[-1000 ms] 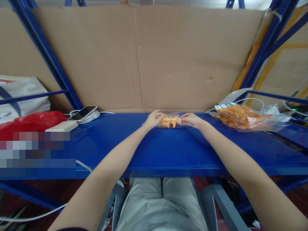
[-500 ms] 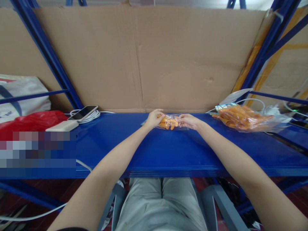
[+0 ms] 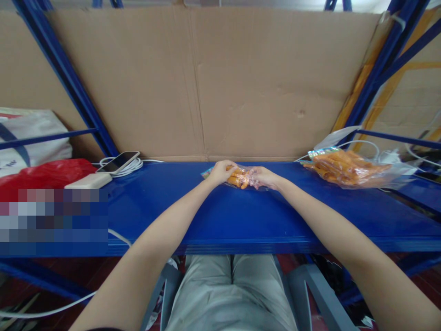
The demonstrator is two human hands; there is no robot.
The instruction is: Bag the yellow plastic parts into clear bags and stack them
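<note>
Blue shelf (image 3: pixel 241 216) before cardboard (image 3: pixel 282 82), left hand (image 3: pixel 219 173) and right hand (image 3: pixel 263 177) with fingers (image 3: pixel 255 171) clasped on an orange-filled clear bag (image 3: pixel 238 178).

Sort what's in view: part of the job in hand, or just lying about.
In hand:
clear bag of orange pieces, between left hand and right hand

Lying about:
larger bag of orange pieces, untouched, possibly related
smartphone
coiled white cable
red plastic bag

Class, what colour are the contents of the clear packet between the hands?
The packet contents are orange, shown best in the head view.
</note>
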